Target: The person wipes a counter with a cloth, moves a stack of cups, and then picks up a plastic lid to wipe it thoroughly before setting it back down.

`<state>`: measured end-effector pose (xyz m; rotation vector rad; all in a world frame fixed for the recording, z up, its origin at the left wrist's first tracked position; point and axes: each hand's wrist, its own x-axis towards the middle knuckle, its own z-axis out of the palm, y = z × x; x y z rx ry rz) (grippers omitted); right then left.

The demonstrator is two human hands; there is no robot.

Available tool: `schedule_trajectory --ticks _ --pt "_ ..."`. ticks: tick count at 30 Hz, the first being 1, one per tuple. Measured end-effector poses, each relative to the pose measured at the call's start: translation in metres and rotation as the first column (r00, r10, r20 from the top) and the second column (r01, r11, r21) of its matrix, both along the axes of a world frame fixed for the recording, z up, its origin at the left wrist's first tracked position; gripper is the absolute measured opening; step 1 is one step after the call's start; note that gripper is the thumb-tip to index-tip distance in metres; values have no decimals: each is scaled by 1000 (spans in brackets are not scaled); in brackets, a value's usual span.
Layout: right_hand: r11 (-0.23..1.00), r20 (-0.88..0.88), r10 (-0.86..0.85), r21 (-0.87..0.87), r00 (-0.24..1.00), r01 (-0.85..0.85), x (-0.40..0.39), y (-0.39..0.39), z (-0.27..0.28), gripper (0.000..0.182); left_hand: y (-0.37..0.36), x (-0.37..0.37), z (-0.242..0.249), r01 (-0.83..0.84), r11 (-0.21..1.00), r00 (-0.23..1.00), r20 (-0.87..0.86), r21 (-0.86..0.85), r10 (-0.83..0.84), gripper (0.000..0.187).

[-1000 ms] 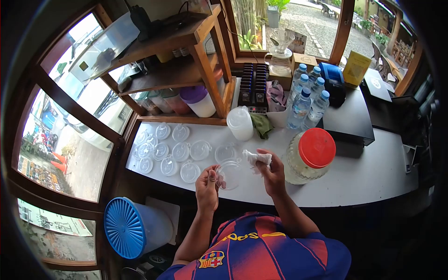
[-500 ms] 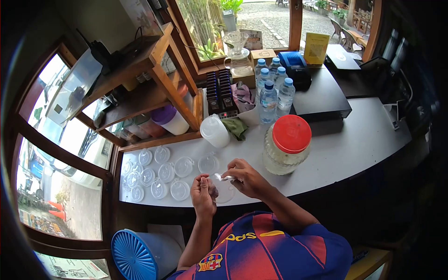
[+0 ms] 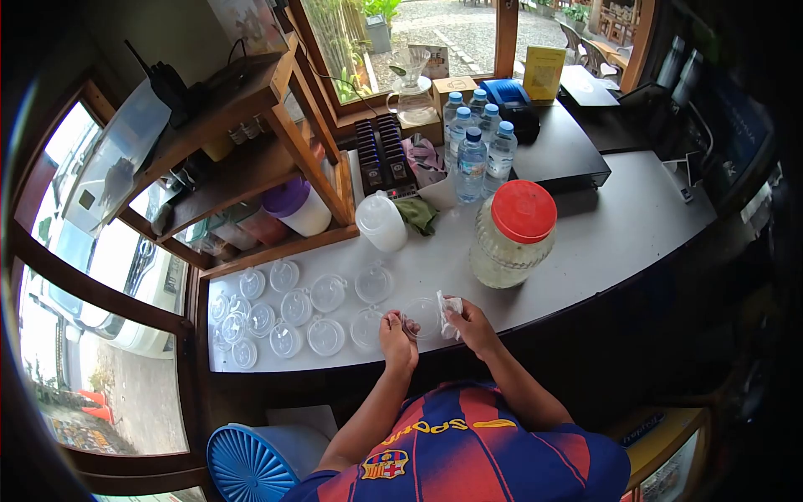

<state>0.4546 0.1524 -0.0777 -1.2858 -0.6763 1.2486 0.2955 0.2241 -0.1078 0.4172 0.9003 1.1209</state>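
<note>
My left hand (image 3: 399, 341) is closed at the counter's front edge, its fingers pinching the near side of a clear round plastic lid (image 3: 425, 317). On the other side of that lid, my right hand (image 3: 475, 328) grips a crumpled white tissue (image 3: 449, 315). Just left of my left hand lies another clear lid (image 3: 365, 330), partly covered by the fingers. Several more clear lids (image 3: 325, 337) are spread in loose rows over the left part of the white counter (image 3: 585, 238).
Behind my hands stand a red-lidded jar (image 3: 512, 251), a white translucent container (image 3: 382, 224) and several water bottles (image 3: 471, 167). A green cloth (image 3: 416, 215) lies beside the container. A wooden shelf (image 3: 276, 134) rises at left; a blue-lidded bucket (image 3: 251, 462) is below the counter.
Both hands have moved to the right and apart from each other. The tissue, bunched in my right fingers before, now hangs spread out. A lid shows on the counter where my left hand was.
</note>
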Motion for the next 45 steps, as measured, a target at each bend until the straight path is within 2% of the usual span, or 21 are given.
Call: schedule_trajectory --ticks 3,6,9,10,14,17,20,23,24,26,28,31,32,35,38,41,44,45 --pt "996 87 -82 -16 993 84 -2 -5 -1 28 -1 -3 7 112 993 993 21 -19 -112 24" --pt "992 155 -120 -25 981 125 -4 -3 4 26 5 -14 4 222 973 975 19 59 -223 33" --pt "994 155 -93 -46 984 101 -3 2 7 25 7 -29 12 232 968 972 -64 100 -226 41" --pt "995 154 -80 -49 985 89 -4 5 6 24 7 -37 19 273 955 944 -222 117 -243 48" --pt "996 162 -51 -61 985 62 -6 13 5 22 14 -64 18 301 933 891 -407 197 -201 51" --pt "996 100 -75 -45 992 80 -2 16 -10 22 14 -67 29 332 906 839 -521 262 -156 46" --pt "997 114 2 -79 993 7 3 14 -6 25 15 -63 32 300 900 851 -515 315 -103 36" --pt "993 -18 102 -53 995 -103 -1 23 -21 26 27 -55 34 334 827 712 -696 453 93 30" --pt "981 40 175 -87 984 -171 -2 25 -4 26 31 -49 45 357 807 644 -750 470 151 29" --pt "974 -5 225 -38 974 -225 -4 35 -10 26 49 -40 53 450 772 618 -780 449 94 28" --pt "959 -85 283 52 955 -279 -2 43 -25 28 65 -29 70 562 743 538 -843 362 4 33" --pt "961 -347 272 51 897 -272 11 41 -17 31 85 -20 74 809 505 279 -953 300 118 39" --pt "958 -368 284 87 885 -272 14 40 -20 32 91 -16 73 833 494 241 -967 249 81 40" --pt "946 -419 323 175 848 -274 19 38 -29 34 98 -19 63 884 442 47 -970 152 240 41" --pt "932 -434 359 210 826 -295 17 38 -29 33 97 -25 59 835 516 68 -966 191 248 45" --pt "925 -419 377 209 826 -317 19 41 -25 32 102 -33 49 807 493 150 -921 324 359 50" --pt "927 -415 372 199 830 -316 20 39 -24 32 71 -24 68 769 555 108 -921 317 375 52" --pt "929 -419 368 205 830 -308 20 39 -25 33 59 -21 73 803 533 58 -926 265 372 54"
